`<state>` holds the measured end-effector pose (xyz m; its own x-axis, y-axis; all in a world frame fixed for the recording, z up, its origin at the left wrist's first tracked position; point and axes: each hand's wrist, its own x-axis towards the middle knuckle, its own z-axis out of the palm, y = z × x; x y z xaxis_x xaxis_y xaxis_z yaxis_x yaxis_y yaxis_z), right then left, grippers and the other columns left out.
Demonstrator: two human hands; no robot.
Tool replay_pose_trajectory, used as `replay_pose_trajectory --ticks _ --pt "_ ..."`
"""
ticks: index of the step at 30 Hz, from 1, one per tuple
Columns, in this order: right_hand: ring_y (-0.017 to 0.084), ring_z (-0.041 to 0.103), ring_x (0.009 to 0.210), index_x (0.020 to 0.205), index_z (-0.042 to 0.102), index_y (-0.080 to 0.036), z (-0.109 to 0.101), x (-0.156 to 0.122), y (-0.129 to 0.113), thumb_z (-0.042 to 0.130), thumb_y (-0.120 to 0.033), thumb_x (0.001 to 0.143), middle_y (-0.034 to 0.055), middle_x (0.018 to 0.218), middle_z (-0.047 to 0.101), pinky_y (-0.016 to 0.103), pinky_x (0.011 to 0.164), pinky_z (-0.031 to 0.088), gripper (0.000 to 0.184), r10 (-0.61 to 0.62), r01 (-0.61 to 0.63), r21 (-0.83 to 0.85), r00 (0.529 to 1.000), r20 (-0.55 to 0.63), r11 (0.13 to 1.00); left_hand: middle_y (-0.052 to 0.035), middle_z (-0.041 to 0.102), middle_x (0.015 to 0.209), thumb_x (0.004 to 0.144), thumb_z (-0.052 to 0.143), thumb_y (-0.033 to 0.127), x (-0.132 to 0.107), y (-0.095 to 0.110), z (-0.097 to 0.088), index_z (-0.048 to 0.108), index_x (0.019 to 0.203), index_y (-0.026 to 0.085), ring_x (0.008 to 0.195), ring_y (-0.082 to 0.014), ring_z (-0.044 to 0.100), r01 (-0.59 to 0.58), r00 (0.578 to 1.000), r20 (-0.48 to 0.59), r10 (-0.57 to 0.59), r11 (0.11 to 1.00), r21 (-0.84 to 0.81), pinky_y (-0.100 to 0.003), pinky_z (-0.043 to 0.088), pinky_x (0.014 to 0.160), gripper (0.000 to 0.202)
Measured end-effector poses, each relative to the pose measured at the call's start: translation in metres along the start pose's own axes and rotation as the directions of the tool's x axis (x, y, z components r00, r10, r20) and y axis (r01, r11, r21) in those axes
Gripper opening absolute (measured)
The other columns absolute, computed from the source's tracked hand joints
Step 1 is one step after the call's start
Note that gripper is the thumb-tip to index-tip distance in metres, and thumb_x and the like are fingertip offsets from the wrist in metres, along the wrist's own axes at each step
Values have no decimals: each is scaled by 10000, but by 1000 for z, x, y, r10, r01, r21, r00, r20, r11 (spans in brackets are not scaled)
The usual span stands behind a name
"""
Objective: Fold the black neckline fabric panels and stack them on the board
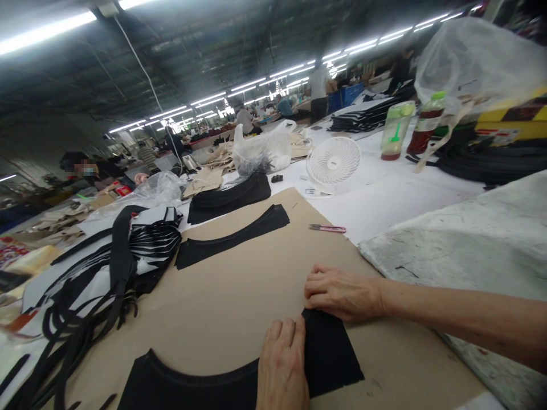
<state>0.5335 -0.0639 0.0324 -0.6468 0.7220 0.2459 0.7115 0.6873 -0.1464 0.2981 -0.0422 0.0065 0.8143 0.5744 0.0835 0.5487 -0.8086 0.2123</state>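
A black curved fabric piece (333, 353) lies on a brown board (239, 296) close in front of me. My left hand (282, 361) rests on it, palm down, the fingers stretched out and side by side along the curved edge. At the piece's upper right corner is my right hand (342, 291), its fingers curled and closed on the edge; the fingertips are partly hidden. A second black curved piece (233, 236) lies flat farther up the board. Pink-handled thread snips (327, 228) lie near the board's right edge.
Black strips (123, 256) are heaped at the left, and a stack of black pieces (231, 196) sits beyond the board. A white fan (333, 162), a green-lidded cup (395, 134) and a bottle (428, 122) stand farther back. Pale cloth (482, 250) covers the right side.
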Motion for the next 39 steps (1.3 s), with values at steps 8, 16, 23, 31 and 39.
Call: replay_pose_trajectory --ticks 8,16,23,31,39 --pt "193 517 848 1037 609 -187 1 -10 1 446 -140 867 65 926 609 382 867 331 240 16 -16 -4 1000 -7 1000 -68 642 1012 746 384 -38 9 9 0 572 1282 178 879 -233 535 -33 992 -118 39 998 47 -357 432 787 607" --pt "197 526 879 1084 609 -183 -3 -19 2 429 -120 860 77 970 614 394 903 323 294 70 -70 13 998 0 997 -43 642 1020 719 482 -34 8 9 12 555 1295 167 914 -227 522 -38 984 -170 58 992 123 -365 415 818 615" --pt "206 537 969 1172 606 -197 -3 -26 -3 429 -61 819 86 1047 610 415 943 329 417 175 -172 91 984 -26 981 -47 624 977 699 532 -36 6 11 31 564 1268 131 868 -211 505 -41 939 -320 123 967 250 -358 426 779 594" --pt "206 520 991 1250 563 -214 -5 -20 -33 407 -71 882 82 1083 604 404 932 341 424 295 -287 149 955 -38 946 -56 616 992 702 499 -52 0 13 39 511 1329 122 866 -208 508 -10 924 -372 87 979 203 -348 460 787 651" --pt "226 535 954 1231 578 -196 1 -13 -47 371 -26 865 103 1070 605 404 890 356 454 419 -411 85 899 -125 908 -74 650 1063 703 451 -61 -17 10 42 537 1299 94 985 -231 533 -24 895 -444 53 997 71 -367 488 863 622"
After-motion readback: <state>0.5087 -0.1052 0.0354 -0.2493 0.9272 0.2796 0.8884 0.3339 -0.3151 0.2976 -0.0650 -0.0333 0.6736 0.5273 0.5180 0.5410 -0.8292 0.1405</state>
